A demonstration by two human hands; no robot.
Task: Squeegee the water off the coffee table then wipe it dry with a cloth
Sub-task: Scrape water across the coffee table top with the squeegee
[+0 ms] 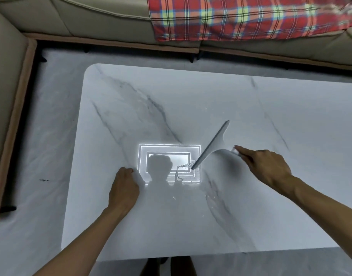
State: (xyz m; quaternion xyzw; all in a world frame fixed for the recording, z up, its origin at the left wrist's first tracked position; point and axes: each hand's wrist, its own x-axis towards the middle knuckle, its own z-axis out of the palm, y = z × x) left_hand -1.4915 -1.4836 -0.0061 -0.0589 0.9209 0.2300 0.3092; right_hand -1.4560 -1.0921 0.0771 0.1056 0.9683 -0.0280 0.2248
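Pale marble-patterned desk (250,206) fills the view, with a beige sofa (91,20) and a checked blanket (240,16) beyond it. The squeegee (213,145) is a light, stiff plastic tool with a thin, flexible blade edge. It is best held by its short handle, and on a wet surface it probably needs a firm grip and steady downward pressure.

The right hand (268,168) grasps that handle. Its fingers (244,153) are wrapped round it, with the forefinger stretched along the top. The blade reaches away to the left of those fingers and lies slantwise on the desk. Its near tip sits in a small patch of water (183,169), between the two hands.

The left hand (124,188) rests on the desk. Its fingers (127,171) are clenched under, and nothing shows in them.
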